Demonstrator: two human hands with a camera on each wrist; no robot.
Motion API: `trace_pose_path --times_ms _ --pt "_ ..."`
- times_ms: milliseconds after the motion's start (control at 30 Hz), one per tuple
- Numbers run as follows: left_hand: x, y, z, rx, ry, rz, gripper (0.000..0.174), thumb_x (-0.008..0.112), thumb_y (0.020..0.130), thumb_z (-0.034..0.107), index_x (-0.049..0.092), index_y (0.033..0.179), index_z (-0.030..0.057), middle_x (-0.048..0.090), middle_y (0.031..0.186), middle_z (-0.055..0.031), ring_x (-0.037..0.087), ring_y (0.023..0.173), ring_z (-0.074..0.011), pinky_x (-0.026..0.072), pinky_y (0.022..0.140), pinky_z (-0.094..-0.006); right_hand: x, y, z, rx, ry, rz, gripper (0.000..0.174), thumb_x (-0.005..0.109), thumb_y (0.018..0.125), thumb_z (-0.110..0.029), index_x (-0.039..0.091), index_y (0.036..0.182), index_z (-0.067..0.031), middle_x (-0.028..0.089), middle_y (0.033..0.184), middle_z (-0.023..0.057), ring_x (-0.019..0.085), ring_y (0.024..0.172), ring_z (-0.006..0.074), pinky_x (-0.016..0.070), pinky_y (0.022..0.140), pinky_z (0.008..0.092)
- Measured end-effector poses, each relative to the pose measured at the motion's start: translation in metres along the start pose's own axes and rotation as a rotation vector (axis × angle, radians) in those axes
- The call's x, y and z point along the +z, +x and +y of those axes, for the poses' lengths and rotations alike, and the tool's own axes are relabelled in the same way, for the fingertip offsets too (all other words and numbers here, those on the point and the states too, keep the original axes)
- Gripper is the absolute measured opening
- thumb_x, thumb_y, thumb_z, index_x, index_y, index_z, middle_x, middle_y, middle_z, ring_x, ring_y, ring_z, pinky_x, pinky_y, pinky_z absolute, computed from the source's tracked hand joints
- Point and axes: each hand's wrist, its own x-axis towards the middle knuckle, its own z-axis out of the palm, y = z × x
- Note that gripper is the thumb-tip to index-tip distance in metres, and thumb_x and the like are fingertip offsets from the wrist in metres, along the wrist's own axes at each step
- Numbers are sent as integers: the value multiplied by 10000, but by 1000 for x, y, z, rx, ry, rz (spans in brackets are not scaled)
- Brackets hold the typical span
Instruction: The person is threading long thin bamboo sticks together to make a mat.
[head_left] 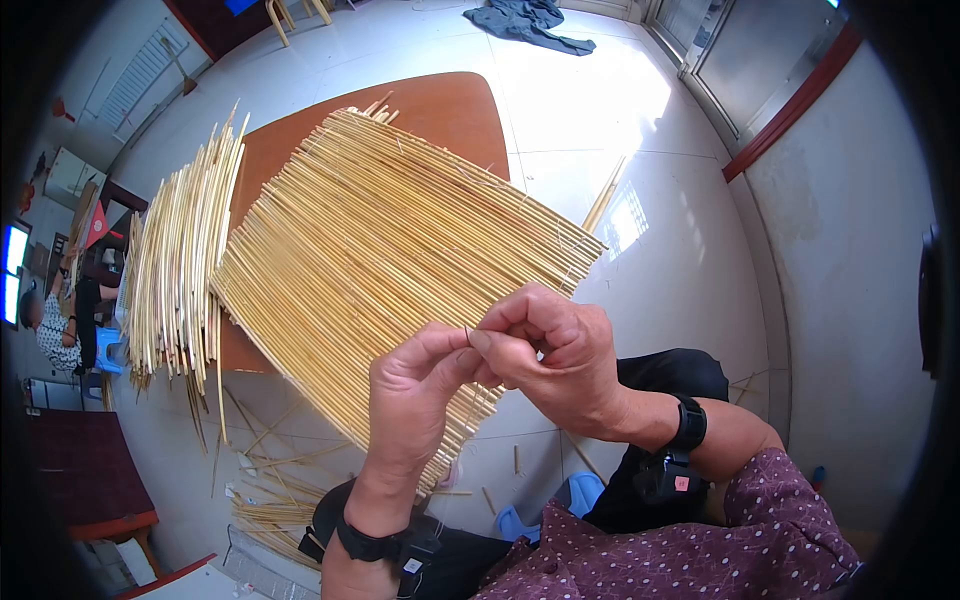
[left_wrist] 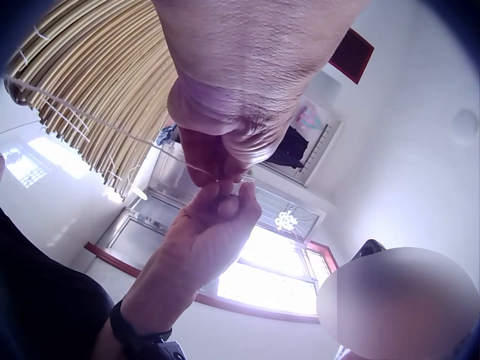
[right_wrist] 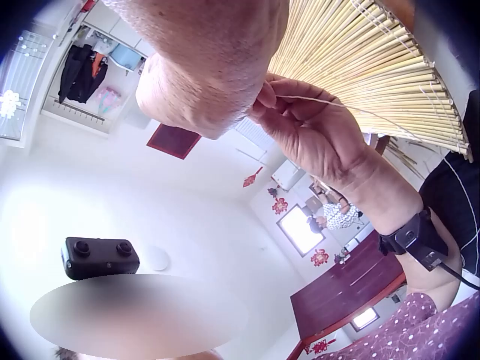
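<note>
Both hands meet fingertip to fingertip above the near edge of a mat of straw-coloured stalks (head_left: 370,240). The left hand (head_left: 415,390) pinches something thin between thumb and forefinger. The right hand (head_left: 560,360) pinches at the same spot, where a short dark sliver shows. A pale string (right_wrist: 322,100) runs from the fingers past the mat in the right wrist view; the left wrist view shows the string (left_wrist: 112,127) too. What lies inside the pinch is mostly hidden by the fingers.
The mat lies partly over a brown board (head_left: 450,110). A stack of loose stalks (head_left: 185,260) is at the left, with scattered stalks (head_left: 285,500) on the floor below. Blue plastic (head_left: 580,492) shows near the knees; dark clothing (head_left: 525,22) lies on the far floor.
</note>
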Motion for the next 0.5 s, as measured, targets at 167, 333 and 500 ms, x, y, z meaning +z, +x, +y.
trace_pose_path --times_ms 167,333,500 --pt "-3 0 -2 -6 22 1 115 656 860 43 671 960 -12 634 797 -55 629 755 -136 526 714 -260 -2 0 -2 -5 -6 -25 59 649 850 -29 594 847 -10 639 655 39 629 590 62 492 491 188" --pt "-2 1 -2 -5 21 -7 118 655 861 46 674 963 -11 640 798 -57 632 755 -135 531 714 -262 -4 2 -5 -13 -3 -66 51 628 874 -15 590 887 17 653 696 46 643 612 68 519 514 181" --pt "-4 1 -3 -21 50 0 111 651 865 47 679 956 -10 645 791 -64 636 747 -140 542 714 -271 0 3 -4 68 133 -6 46 631 864 -38 609 845 -3 634 633 33 632 585 58 504 483 179"
